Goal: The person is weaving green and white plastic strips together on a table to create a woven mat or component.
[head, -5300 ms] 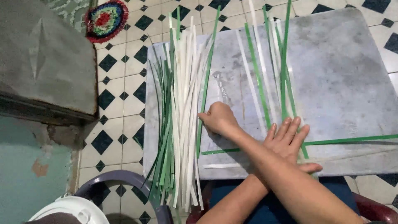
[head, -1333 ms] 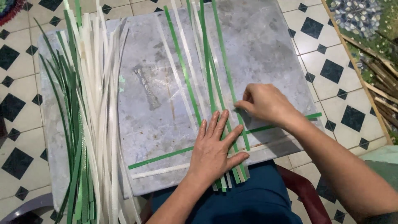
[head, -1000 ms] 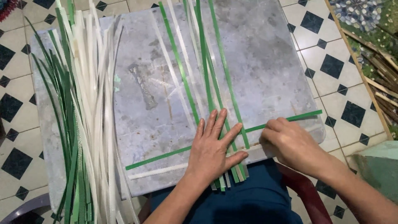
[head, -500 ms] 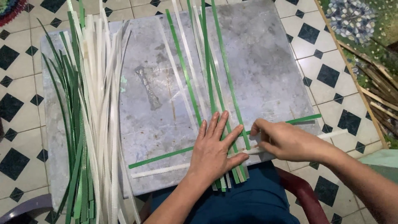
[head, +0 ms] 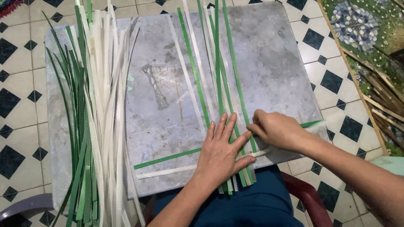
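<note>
Left hand [head: 222, 152] flat, fingers spread, pinning upright strips [head: 227, 84]; right hand [head: 277, 131] pinched on crosswise green strip [head: 168, 158], running left-right.

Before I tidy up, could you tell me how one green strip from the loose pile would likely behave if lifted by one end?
Probably floppy: the green strips are long, thin and already curve where they lie on the board. Likely light too, being flat and narrow. Their smooth sheen suggests they might slide.
</note>
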